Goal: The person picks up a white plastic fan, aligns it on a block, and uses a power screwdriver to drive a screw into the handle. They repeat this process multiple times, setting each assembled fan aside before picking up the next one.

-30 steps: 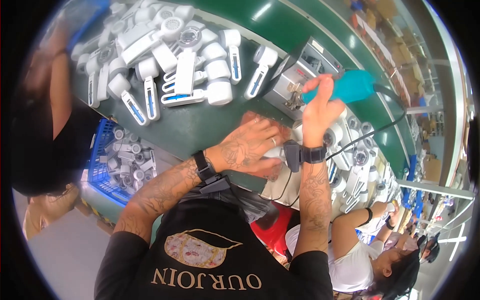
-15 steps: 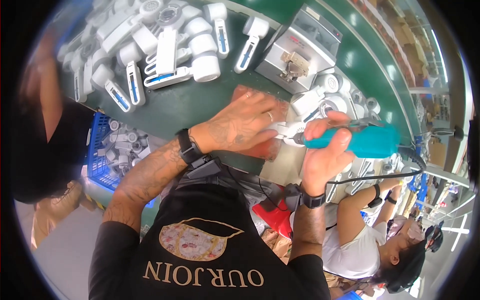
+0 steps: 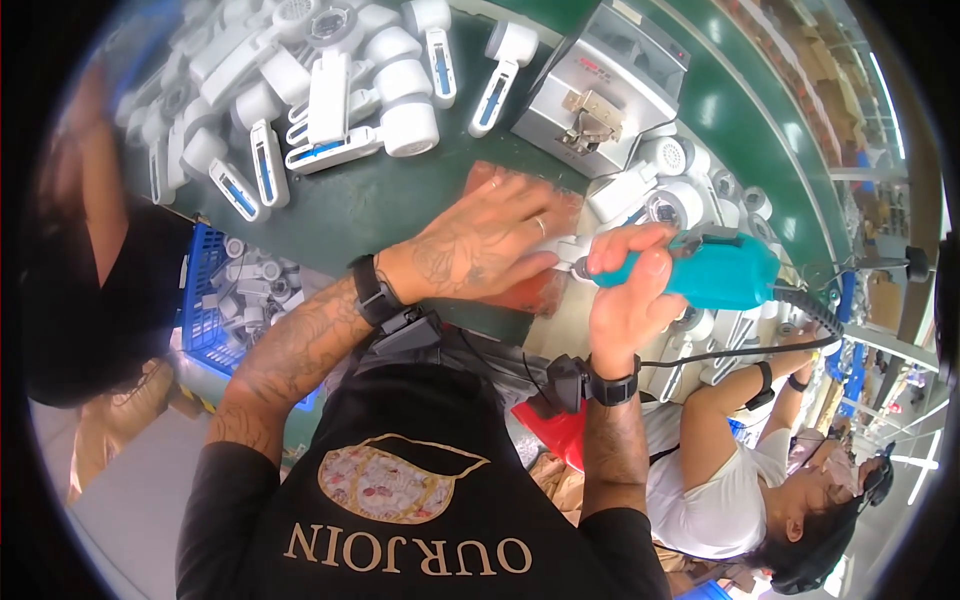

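Note:
My right hand (image 3: 632, 290) is wrapped round a teal electric screwdriver (image 3: 725, 274), held level with its tip pointing left. That tip meets a white plastic part (image 3: 568, 252), probably a piece of a shower head, mostly covered by my fingers. My left hand (image 3: 490, 240) presses the part down over a reddish-brown pad (image 3: 545, 295), its thumb and fingers closed about the part. How far the tip sits in the part is hidden.
White shower heads with blue strips (image 3: 325, 110) pile up on the green table (image 3: 400, 190). A grey metal machine (image 3: 605, 95) stands beyond my right hand. More white parts fill a blue basket (image 3: 205, 275) at left. Co-workers are on both sides; the screwdriver's cord (image 3: 740, 355) loops at right.
My right hand and the screwdriver have shifted left, and the tip is closer to my left hand. My left hand stays on the white part, almost unmoved.

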Available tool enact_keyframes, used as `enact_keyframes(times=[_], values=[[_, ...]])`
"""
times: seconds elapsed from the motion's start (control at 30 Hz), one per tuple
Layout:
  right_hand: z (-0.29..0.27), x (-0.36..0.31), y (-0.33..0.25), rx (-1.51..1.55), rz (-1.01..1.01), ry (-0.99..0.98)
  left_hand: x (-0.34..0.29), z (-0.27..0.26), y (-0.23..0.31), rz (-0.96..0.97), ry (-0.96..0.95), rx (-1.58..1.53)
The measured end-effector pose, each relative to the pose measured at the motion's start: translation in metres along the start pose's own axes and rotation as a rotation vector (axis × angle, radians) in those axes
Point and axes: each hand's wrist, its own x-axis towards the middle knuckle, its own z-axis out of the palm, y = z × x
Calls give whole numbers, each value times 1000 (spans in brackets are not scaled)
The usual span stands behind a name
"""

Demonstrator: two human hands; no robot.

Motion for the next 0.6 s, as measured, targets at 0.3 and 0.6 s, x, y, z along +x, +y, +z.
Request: enact_keyframes(times=[0.3,0.6], values=[[-26,-24,0,160,194,41,-4,3,9,114,128,-73],[22,-34,-107,36,-211,481,-64,-70,23,-89,471,-58]])
